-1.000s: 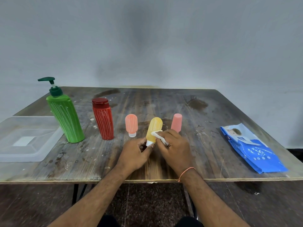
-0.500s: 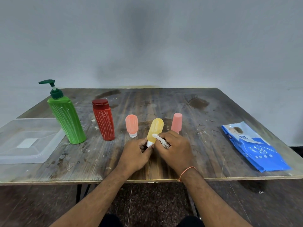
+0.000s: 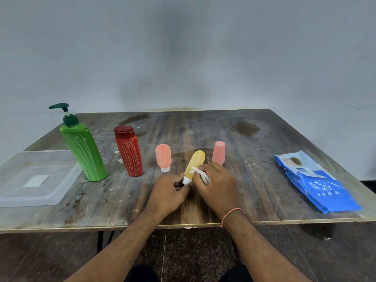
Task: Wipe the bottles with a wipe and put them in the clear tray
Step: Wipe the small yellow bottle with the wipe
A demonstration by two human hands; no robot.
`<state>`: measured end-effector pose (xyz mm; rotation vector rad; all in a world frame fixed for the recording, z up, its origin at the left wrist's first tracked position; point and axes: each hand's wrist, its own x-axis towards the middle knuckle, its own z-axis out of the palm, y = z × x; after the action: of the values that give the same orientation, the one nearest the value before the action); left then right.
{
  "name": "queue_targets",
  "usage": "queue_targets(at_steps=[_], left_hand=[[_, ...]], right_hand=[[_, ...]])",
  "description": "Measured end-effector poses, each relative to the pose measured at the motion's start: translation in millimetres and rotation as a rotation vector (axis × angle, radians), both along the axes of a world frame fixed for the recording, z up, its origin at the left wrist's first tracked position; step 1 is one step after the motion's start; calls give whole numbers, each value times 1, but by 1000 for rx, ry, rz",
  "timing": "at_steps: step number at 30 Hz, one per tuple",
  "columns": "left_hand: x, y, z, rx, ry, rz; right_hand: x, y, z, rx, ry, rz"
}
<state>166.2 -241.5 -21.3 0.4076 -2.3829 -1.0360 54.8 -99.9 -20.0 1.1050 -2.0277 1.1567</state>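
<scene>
A small yellow bottle (image 3: 195,164) leans away from me, white cap down. My left hand (image 3: 168,192) pinches that cap. My right hand (image 3: 216,185) grips a crumpled white wipe (image 3: 200,174) and presses it against the bottle's lower right side. On the table stand a green pump bottle (image 3: 83,147), a red bottle (image 3: 128,152), an orange-pink small bottle (image 3: 163,157) and a pink small bottle (image 3: 219,152), the first three streaked with white. The clear tray (image 3: 34,178) sits at the left edge with nothing in it.
A blue pack of wipes (image 3: 313,183) lies on the right side of the worn wooden table (image 3: 254,139). A grey wall stands close behind the table's far edge. My knees are under the near edge.
The wipe and my right hand have slid down the yellow bottle toward its cap. My left hand keeps its hold on the cap. The view has shifted slightly.
</scene>
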Motion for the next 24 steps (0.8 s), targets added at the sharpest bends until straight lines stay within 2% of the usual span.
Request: queue_targets(at_steps=[3,8,14,19,24], left_hand=[[-1,2,1,-16,6,17],[1,2,1,-10,20,13],[-1,1,-1,-26,5,8],[1,4,3,-92,-5,37],[2,4,3,-96,-3,45]], right_hand=[[-2,1,0,-20,4,-20],[-1,1,-1,53,22,92],[-2,1,-1,11,6,-19],[0,3,1,33,5,91],[-1,-1,-3,6,2,-6]])
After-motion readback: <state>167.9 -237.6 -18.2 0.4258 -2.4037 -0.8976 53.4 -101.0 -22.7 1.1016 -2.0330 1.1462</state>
